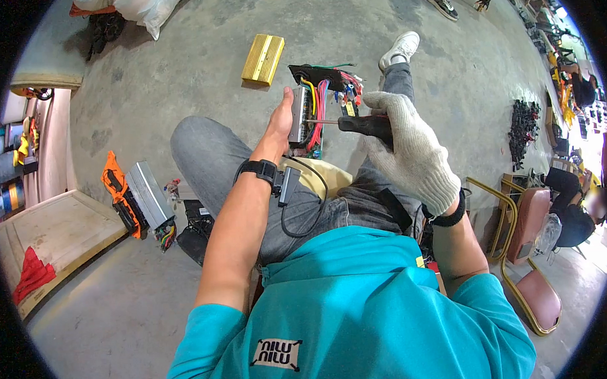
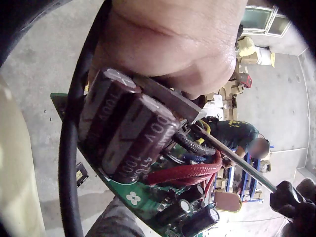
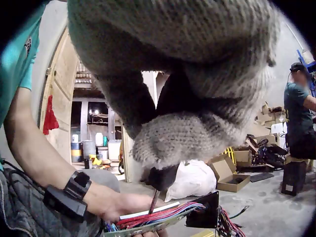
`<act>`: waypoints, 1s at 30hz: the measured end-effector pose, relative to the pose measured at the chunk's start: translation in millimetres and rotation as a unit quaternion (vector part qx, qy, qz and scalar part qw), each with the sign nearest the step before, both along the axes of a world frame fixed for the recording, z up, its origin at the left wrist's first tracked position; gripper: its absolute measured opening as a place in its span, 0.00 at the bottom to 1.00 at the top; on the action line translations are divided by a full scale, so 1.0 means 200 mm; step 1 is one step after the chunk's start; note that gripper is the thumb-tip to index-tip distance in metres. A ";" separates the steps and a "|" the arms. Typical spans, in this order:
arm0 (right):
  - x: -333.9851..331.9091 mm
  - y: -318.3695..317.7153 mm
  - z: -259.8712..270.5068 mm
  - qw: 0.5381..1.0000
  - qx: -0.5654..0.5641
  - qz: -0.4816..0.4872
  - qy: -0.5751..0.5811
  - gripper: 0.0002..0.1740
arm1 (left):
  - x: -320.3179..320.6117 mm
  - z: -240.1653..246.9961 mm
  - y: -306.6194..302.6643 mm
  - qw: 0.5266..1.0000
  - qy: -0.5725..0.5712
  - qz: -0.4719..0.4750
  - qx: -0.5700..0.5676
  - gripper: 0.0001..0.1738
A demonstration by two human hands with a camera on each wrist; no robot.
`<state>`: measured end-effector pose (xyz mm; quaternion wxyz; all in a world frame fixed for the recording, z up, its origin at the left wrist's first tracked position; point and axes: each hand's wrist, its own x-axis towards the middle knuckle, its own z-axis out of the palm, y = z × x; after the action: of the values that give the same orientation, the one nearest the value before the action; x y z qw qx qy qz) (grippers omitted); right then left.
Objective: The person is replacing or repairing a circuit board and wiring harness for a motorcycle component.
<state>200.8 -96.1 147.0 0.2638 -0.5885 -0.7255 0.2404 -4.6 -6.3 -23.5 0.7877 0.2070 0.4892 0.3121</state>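
Note:
My bare left hand [image 1: 279, 129] holds a circuit board assembly [image 1: 301, 116] by its grey metal side, with red, yellow and blue wires along it. In the left wrist view, large capacitors [image 2: 133, 133] stand on the green board [image 2: 133, 195] below the hand. A white knitted glove covers my right hand [image 1: 409, 149], which grips the black handle of a screwdriver [image 1: 367, 125]. The screwdriver's shaft [image 2: 242, 163] reaches in beside the metal bar and wires. A black end plate [image 3: 210, 210] hangs on the wires at the board's far end.
A gold finned case [image 1: 263, 60] lies on the floor beyond the board. At the left are a silver case [image 1: 148, 193], an orange item [image 1: 114, 179] and a wooden panel [image 1: 57, 225]. Chairs [image 1: 529, 228] stand at the right; another person [image 3: 298, 108] is in the background.

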 end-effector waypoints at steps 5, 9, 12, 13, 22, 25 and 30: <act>0.01 0.00 0.00 1.000 -0.018 0.004 0.025 0.26 | 0.00 0.00 0.00 1.000 0.003 0.000 0.001 0.35; 0.02 0.00 -0.02 1.000 0.007 0.011 0.000 0.24 | 0.00 -0.01 0.00 1.000 -0.005 0.004 0.007 0.35; 0.02 0.00 -0.02 1.000 0.006 0.004 -0.005 0.24 | 0.00 0.00 0.00 1.000 -0.006 0.002 0.008 0.36; 0.02 0.00 -0.02 1.000 -0.004 -0.001 0.003 0.23 | 0.00 0.00 0.00 1.000 -0.006 0.002 0.009 0.36; 0.01 0.00 0.00 1.000 -0.009 0.013 0.001 0.26 | 0.00 -0.01 0.00 1.000 0.001 -0.009 0.007 0.37; 0.01 0.00 0.00 1.000 0.013 0.017 0.004 0.26 | -0.01 -0.03 0.00 1.000 -0.008 -0.007 0.014 0.37; 0.03 -0.01 -0.03 1.000 0.003 0.019 0.006 0.25 | -0.01 -0.04 0.00 1.000 -0.007 -0.008 0.018 0.36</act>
<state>206.6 -97.4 141.3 0.2653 -0.5724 -0.7356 0.2468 -6.7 -6.2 -32.5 0.7900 0.2226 0.4761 0.3158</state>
